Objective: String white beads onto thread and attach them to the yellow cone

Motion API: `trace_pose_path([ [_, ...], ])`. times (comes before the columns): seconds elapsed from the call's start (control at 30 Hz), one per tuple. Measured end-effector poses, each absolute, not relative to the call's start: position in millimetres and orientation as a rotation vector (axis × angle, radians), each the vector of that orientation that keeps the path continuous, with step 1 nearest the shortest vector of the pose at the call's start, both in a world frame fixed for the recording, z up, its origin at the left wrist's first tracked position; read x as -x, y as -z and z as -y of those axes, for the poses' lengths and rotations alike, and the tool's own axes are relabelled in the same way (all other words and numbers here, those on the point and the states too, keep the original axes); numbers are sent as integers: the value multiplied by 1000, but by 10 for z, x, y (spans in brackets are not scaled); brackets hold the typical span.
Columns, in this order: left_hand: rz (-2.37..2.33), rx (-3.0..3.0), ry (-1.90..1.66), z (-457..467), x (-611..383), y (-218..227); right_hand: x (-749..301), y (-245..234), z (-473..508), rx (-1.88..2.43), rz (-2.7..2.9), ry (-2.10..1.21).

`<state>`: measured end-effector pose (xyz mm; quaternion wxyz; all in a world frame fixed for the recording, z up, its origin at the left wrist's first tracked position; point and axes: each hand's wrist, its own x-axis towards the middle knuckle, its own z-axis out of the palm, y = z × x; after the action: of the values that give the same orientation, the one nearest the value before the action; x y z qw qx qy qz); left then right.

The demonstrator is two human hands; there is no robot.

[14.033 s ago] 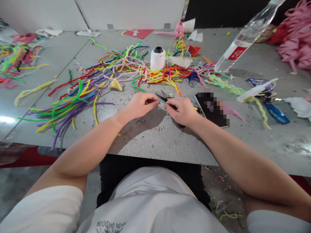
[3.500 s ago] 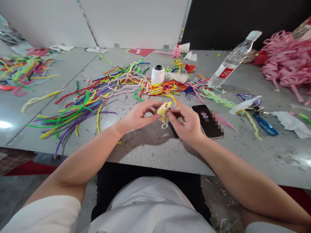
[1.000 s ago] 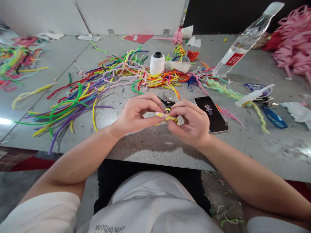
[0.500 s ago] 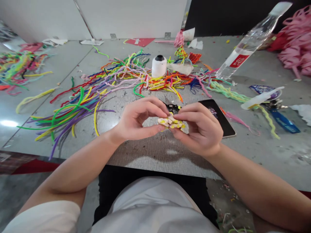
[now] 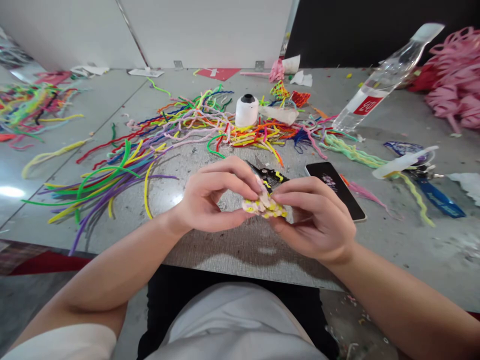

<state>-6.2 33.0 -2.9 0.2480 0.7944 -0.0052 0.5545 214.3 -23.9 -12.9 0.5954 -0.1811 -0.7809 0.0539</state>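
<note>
A small woven piece of pale pink and yellow fuzzy strands [image 5: 265, 205] is pinched between my two hands above the front of the table. My left hand [image 5: 221, 195] grips its left end between thumb and fingers. Around its right side are the thumb and fingertips of my right hand [image 5: 317, 212], which cover part of it. Just behind the piece lie dark pliers or snips [image 5: 270, 174], partly hidden by my fingers. To the right of my right hand rests a black phone [image 5: 337, 190].
Many coloured pipe cleaners [image 5: 123, 175] spread across the left and middle. Behind my hands stands a white thread cone [image 5: 246, 111]. A water bottle [image 5: 386, 82] stands at the right, near a glue bottle [image 5: 405, 162], a blue strap [image 5: 440, 192] and a pink ribbon heap [image 5: 455, 80].
The view has tilted slightly, so everything sits a little lower. The woven piece has turned a bit in my fingers, and more of the dark tool shows behind it.
</note>
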Motion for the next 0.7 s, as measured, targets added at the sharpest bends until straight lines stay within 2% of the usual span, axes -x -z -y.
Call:
trace_pose_path([
  [0.4,-103,-2288,-1489,-313,150,-10,-2118,177,286,465,1750,-18],
  [0.7,-152,-2045,-1347,-286,150,26,-2195,155,344,495,1867,139],
])
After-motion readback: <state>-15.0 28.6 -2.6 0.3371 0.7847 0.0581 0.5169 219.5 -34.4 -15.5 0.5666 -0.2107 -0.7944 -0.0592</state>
